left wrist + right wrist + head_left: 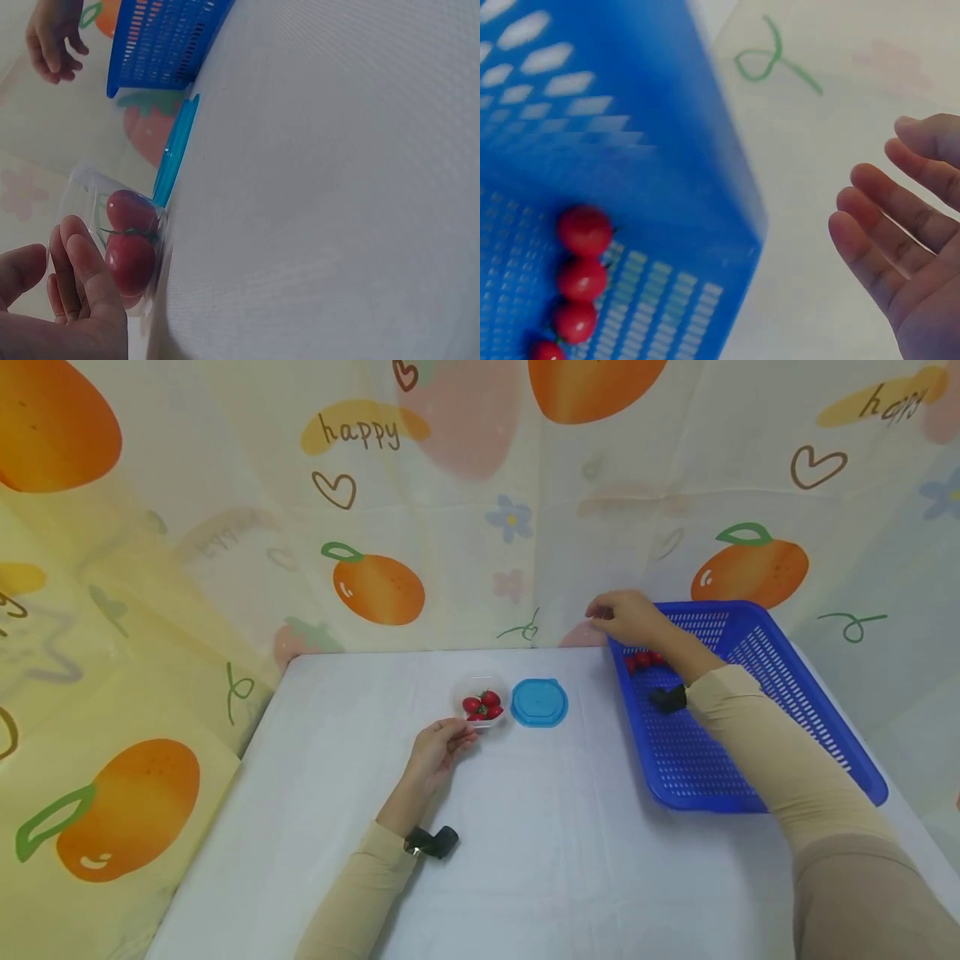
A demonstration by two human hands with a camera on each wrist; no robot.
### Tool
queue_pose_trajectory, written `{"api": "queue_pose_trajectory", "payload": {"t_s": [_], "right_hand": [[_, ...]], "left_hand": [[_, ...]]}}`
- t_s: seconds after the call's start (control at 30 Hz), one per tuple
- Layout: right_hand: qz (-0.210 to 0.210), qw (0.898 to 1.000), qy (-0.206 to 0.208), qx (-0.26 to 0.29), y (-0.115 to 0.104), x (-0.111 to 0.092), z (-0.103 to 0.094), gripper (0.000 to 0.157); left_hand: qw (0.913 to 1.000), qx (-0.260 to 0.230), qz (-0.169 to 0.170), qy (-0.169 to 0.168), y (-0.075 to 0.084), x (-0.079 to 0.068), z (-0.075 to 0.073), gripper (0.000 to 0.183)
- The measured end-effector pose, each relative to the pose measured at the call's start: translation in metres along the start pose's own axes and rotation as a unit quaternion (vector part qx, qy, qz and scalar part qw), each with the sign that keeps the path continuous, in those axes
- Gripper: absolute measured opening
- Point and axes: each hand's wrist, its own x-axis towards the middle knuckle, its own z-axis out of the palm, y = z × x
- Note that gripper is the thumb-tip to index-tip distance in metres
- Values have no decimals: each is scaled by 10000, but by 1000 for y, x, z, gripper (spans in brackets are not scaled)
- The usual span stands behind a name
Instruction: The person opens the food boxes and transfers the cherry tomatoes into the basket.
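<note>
My left hand (437, 750) is at the near side of a small clear plastic container (481, 724). In the left wrist view its fingers (90, 274) lie against the container's wall, with the thumb (22, 271) apart. Several red cherry tomatoes (130, 264) with green stems are inside the container. My right hand (628, 616) hovers above the far left corner of a blue plastic basket (647, 768). Its fingers (866, 240) are loosely bent and hold nothing. More cherry tomatoes (582, 279) lie in a row within the basket, partly hidden by my forearm in the head view.
A round blue lid (539, 702) lies flat just right of the container. The perforated basket stands at the table's right side, its walls raised. A white cloth covers the table (525, 860). A printed curtain (465, 527) hangs behind it.
</note>
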Motion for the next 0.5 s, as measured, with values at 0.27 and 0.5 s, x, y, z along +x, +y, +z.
{"api": "queue_pose_trajectory", "payload": {"t_s": [0.27,0.5], "right_hand": [[-97,9986,-516,111,-30,12,12,28],[-56,9957,-914,140,-54,20,31,29]], "left_hand": [[10000,14,11,9,2,-1,1,32],[10000,1,8,-23,1,-1,0,37]]}}
